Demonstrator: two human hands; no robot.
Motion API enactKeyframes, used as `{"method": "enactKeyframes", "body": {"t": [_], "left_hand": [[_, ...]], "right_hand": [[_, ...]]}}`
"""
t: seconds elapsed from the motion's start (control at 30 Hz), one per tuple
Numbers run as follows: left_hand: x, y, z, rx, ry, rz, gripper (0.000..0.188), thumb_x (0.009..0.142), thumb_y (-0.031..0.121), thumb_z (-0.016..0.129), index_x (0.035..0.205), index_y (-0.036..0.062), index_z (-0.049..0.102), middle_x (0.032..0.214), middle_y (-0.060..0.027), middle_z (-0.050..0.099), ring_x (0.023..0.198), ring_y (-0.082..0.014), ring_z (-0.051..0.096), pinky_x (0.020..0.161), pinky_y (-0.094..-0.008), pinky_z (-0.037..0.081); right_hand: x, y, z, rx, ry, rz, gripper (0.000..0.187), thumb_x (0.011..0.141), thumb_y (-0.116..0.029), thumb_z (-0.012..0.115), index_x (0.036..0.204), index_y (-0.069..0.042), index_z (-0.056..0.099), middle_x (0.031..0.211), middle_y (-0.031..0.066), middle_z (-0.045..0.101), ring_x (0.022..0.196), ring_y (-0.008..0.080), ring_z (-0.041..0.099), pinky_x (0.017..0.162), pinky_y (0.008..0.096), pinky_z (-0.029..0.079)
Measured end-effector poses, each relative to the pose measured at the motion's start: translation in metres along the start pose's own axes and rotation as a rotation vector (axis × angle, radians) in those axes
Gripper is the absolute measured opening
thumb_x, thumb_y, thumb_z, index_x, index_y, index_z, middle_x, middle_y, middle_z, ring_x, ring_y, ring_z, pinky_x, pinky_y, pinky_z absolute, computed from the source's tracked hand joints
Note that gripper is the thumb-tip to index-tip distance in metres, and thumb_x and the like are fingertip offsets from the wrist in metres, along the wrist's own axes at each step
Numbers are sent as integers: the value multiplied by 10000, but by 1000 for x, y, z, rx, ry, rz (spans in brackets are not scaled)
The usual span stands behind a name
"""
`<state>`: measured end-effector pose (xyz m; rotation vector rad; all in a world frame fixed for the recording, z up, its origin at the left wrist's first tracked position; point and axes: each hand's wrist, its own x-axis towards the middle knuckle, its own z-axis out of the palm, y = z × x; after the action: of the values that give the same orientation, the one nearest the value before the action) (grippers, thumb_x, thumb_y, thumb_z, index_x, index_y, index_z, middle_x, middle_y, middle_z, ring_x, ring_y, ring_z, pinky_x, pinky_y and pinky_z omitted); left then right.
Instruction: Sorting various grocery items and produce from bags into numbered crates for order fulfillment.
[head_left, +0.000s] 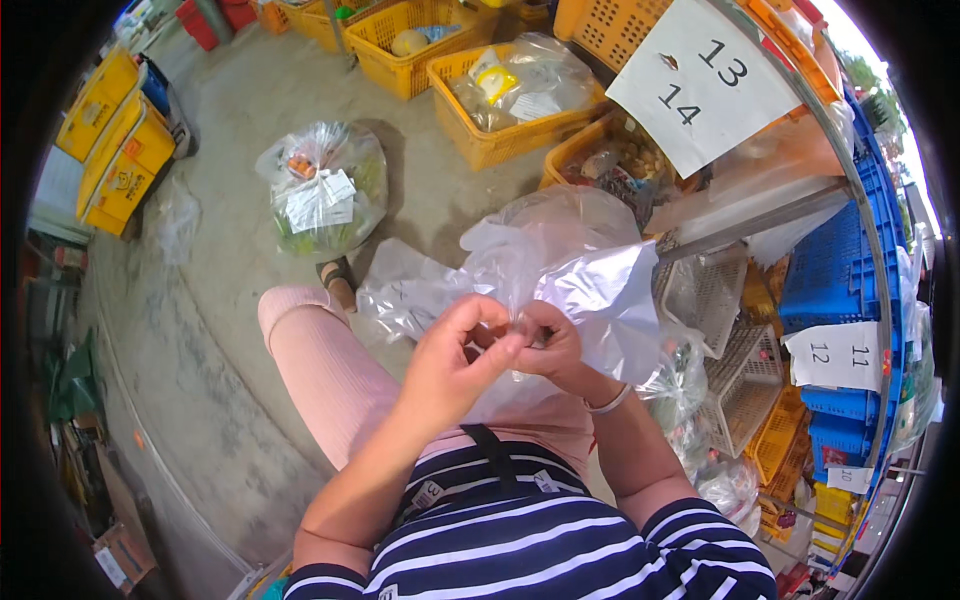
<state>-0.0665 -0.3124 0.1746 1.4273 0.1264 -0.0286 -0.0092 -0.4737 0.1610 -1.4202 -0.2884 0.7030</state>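
In front of my lap, a clear plastic bag (570, 232) is gathered at its neck between both hands. My left hand (462, 345) pinches the twisted plastic with thumb and forefinger. Close against it, my right hand (548, 342) has its fingers curled round the same gathered neck. A loose flap (410, 285) of the plastic spreads to the left, and a shiny pale sheet (605, 300) hangs on the right below the bag. What lies inside the bag cannot be made out. My fingertips partly hide the neck.
A filled clear bag (325, 195) with a white slip stands on the concrete floor (230, 300). Yellow crates (490, 150) line the back. At the right, a rack holds blue crates (840, 270), white baskets (745, 390) and paper signs (705, 85). Yellow bins (130, 165) stand at far left.
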Motion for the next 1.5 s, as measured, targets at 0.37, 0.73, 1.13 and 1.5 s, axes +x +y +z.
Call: {"method": "enactKeyframes", "body": {"t": [0.37,0.73,1.13,1.5], "left_hand": [[-1,14,-176,-826,555,-188,294,877,203,534,1065,-22,553,929,-87,616,816,-196,614,706,-354,534],[40,22,-57,1109,206,667,616,676,263,738,1199,65,478,1236,-133,481,1181,-294,429,983,-426,309],[129,-99,-221,844,-371,90,174,783,137,509,649,27,495,644,-77,505,629,-221,536,600,-362,445],[111,34,-173,-917,-446,212,381,856,302,550,1204,150,520,1308,-134,424,1290,-287,327,1003,-467,349]], "right_hand": [[-6,-7,-156,-924,804,-171,397,710,-153,729,577,-43,371,540,-4,315,517,98,297,468,287,279],[-6,-46,-98,-523,693,-203,343,713,-106,702,562,-47,400,534,-52,341,519,60,305,474,242,264],[-56,33,-157,253,928,-279,465,811,10,585,1256,-83,487,1041,31,576,924,131,542,830,278,450],[-17,30,-209,570,617,57,496,924,-484,424,1153,-54,515,948,62,580,801,200,615,712,364,511]]}}
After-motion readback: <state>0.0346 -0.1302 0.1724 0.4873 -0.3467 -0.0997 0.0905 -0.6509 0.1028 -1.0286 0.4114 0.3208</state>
